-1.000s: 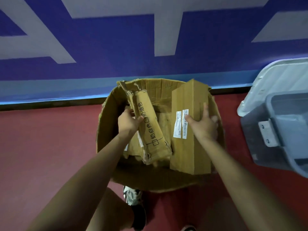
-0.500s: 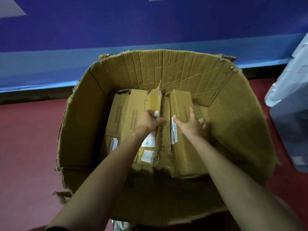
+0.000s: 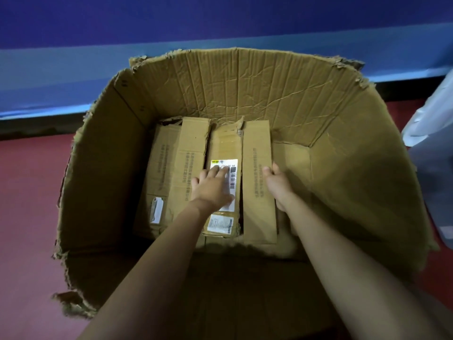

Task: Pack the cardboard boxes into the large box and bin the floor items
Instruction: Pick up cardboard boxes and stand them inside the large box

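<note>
A large, worn cardboard box with torn rims stands open on the red floor. Several smaller cardboard boxes lie side by side on its bottom. My left hand lies flat, fingers straight, on the labelled box in the middle. My right hand holds the right edge of the narrow box beside it, thumb on top and fingers hidden down its side. Two more boxes lie to the left.
A grey plastic bin with a white lid stands at the right edge. A blue wall with a dark skirting runs behind the box. Bare box floor shows right of the narrow box.
Both small boxes went from being held upright above the large box to lying flat on its bottom. My left hand let go and now rests flat; the view moved closer.
</note>
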`<act>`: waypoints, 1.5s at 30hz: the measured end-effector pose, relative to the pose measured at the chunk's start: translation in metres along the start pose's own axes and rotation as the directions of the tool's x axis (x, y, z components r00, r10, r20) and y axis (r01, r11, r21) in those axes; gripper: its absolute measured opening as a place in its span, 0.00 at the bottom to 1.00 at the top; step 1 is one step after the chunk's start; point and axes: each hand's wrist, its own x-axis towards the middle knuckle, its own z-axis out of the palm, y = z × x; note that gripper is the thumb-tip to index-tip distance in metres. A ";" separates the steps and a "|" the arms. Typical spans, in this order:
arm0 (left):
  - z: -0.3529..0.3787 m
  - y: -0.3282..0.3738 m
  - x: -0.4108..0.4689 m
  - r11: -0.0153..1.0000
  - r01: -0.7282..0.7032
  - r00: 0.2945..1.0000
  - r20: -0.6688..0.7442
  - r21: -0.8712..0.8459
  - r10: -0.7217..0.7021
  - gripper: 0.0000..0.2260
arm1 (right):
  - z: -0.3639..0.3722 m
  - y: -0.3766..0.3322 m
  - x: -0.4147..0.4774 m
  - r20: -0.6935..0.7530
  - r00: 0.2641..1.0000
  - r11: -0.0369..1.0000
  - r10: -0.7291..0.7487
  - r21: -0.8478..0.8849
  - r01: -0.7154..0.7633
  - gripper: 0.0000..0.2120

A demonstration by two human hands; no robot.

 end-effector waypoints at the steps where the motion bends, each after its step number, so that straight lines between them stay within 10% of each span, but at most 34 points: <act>1: 0.000 -0.006 0.000 0.999 -0.039 0.999 0.004 -0.030 0.040 0.39 | 0.001 -0.004 0.005 -0.005 1.000 1.000 -0.014 -0.006 0.014 0.22; 7: 0.009 -0.022 -0.008 0.881 -0.362 0.906 0.338 0.304 0.255 0.62 | 0.009 -0.006 0.008 -0.064 0.997 0.998 -0.046 -0.046 0.043 0.24; 12: 0.029 -0.018 -0.020 0.760 -0.402 0.914 0.277 0.510 0.296 0.54 | 0.001 0.003 0.004 0.007 1.000 0.999 0.013 -0.049 -0.012 0.26; 21: 0.002 -0.033 -0.026 0.911 -0.413 0.907 0.091 -0.001 0.411 0.30 | -0.040 0.014 0.013 -0.079 0.991 0.993 0.108 0.047 -0.105 0.16; 28: 0.000 -0.039 -0.047 0.822 -0.283 0.959 -0.169 -0.494 0.228 0.26 | -0.058 0.017 0.014 -0.145 0.978 0.988 0.151 0.024 -0.149 0.20; 32: -0.001 -0.014 -0.052 0.584 -0.155 0.986 -0.090 -0.796 0.139 0.26 | -0.052 0.013 0.012 -0.162 0.980 0.993 0.116 0.003 -0.117 0.25; 36: 0.013 -0.014 -0.048 0.662 0.059 0.995 0.100 -0.748 0.024 0.22 | -0.045 0.011 0.007 -0.089 0.990 0.994 0.106 -0.024 -0.109 0.31; 39: 0.015 -0.014 -0.042 0.450 0.274 0.962 0.252 -0.850 -0.109 0.21 | -0.044 0.009 0.004 -0.061 0.992 0.994 0.107 -0.021 -0.109 0.31; 45: 0.023 0.011 -0.046 0.947 0.292 0.956 0.033 -0.136 -0.290 0.38 | -0.021 0.004 -0.007 0.041 0.999 0.993 0.016 -0.120 -0.012 0.26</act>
